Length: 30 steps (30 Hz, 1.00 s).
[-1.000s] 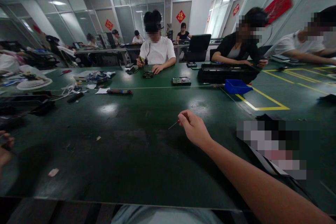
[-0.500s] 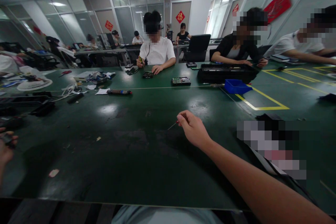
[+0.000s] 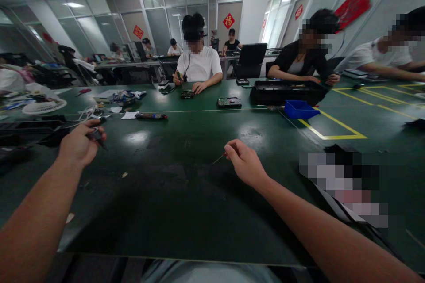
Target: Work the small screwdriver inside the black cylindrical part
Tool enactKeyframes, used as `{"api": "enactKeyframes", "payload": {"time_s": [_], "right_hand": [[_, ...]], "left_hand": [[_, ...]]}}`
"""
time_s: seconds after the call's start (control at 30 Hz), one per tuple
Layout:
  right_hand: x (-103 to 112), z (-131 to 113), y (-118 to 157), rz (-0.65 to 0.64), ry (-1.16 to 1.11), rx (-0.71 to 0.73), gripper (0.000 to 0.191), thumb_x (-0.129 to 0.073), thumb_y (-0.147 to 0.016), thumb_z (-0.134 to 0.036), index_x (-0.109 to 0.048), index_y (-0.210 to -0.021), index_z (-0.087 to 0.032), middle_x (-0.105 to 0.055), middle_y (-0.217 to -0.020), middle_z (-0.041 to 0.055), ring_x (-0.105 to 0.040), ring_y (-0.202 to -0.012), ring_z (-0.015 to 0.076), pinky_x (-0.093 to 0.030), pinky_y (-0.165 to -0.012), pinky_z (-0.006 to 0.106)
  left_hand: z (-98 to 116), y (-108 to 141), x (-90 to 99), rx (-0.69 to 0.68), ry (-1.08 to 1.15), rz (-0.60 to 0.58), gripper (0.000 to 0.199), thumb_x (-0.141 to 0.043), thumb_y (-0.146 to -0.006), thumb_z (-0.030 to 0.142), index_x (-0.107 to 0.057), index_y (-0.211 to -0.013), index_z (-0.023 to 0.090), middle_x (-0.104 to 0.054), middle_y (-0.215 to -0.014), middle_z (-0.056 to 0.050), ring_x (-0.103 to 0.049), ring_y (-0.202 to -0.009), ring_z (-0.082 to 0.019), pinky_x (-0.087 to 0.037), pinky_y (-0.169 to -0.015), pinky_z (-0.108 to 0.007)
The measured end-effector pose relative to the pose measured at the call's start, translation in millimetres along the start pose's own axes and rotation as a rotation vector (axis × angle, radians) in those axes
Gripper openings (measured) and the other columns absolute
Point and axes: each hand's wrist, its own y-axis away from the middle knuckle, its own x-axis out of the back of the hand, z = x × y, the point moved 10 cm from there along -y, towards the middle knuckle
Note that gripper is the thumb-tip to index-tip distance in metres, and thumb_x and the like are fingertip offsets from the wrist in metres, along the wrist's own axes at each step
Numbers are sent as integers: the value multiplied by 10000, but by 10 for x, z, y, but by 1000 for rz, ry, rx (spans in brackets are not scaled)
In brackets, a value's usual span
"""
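My left hand (image 3: 77, 145) is raised over the left part of the green table (image 3: 186, 212), its fingers closed round a small dark grey object (image 3: 96, 134) with a narrow tip pointing down to the right. Its kind is hard to make out. In my right hand (image 3: 246, 162), near the middle, is a thin screwdriver (image 3: 218, 158). The shaft points down to the left, and most of the handle is hidden in my fingers.
Beyond my hands lie a dark pen-shaped tool (image 3: 151, 116), a hard drive (image 3: 229, 102), a blue tray (image 3: 300, 109) and a long black casing (image 3: 287, 93). Cables and parts clutter the far left. A co-worker (image 3: 199, 64) sits opposite with a screwdriver.
My left hand has come in from the left edge, moving right and away from me with the dark grey object. My right hand has stayed in place with the screwdriver.
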Motion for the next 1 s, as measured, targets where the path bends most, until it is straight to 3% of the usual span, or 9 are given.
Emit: {"api": "enactKeyframes", "payload": {"time_s": [0.1,0.23,0.37,0.47,0.57,0.67,0.83,1.0], "right_hand": [[-1,-2,0,2,-2,3,206,-465,-985,-343,-605,-919,-209,-686,-768,24,-655,-720,188,-453,-662,308],[6,6,1,8,-7,6,206,-468,-985,-346,-606,-918,-208,-684,-767,22,-658,-726,189,-451,-665,308],[42,15,3,32,-12,7,216,-465,-990,-360,-609,-921,-214,-680,-765,19,-656,-728,191,-446,-659,307],[77,46,4,61,-21,-15,235,-465,-991,-392,-610,-937,-214,-688,-799,32,-657,-753,203,-448,-666,314],[120,65,9,105,-49,-21,236,-470,-988,-409,-605,-949,-219,-692,-827,37,-655,-773,210,-452,-688,325],[190,47,22,162,-115,-6,218,-461,-993,-388,-602,-952,-226,-690,-840,31,-654,-793,204,-465,-726,332],[361,-1,73,273,-161,2,235,-469,-992,-401,-605,-923,-222,-666,-754,21,-623,-704,182,-465,-676,320],[389,-31,96,296,-241,39,232,-475,-989,-401,-604,-929,-218,-667,-749,18,-625,-685,170,-482,-663,313]], "left_hand": [[-1,239,-618,94,206,-210,238,-452,-785,17,-588,-944,130,-533,-696,-8,-512,-661,-116,-452,-639,-204],[34,703,-1348,117,256,-453,271,-480,-739,53,-603,-970,124,-542,-724,-29,-506,-644,-136,-434,-614,-225],[-12,1264,-1939,141,203,-672,309,-517,-665,99,-627,-952,116,-566,-771,-43,-526,-687,-150,-434,-641,-247],[-59,1733,-2282,132,99,-860,280,-508,-728,153,-627,-981,134,-583,-808,-43,-543,-743,-168,-439,-702,-278],[-127,2084,-2462,-13,-151,-947,381,-542,-753,145,-586,-1131,162,-621,-933,-48,-576,-848,-192,-453,-782,-313],[-249,2249,-2523,-195,-379,-920,548,-542,-741,49,-498,-1269,188,-635,-1046,-68,-601,-936,-215,-473,-837,-344],[-420,2219,-2531,-340,-457,-873,307,-576,-862,121,-591,-1158,201,-645,-1122,-91,-615,-1037,-254,-498,-920,-401],[-340,2116,-2537,-470,-392,-871,315,-650,-840,86,-667,-1124,221,-659,-1182,-51,-605,-1122,-221,-455,-1043,-386]]}}
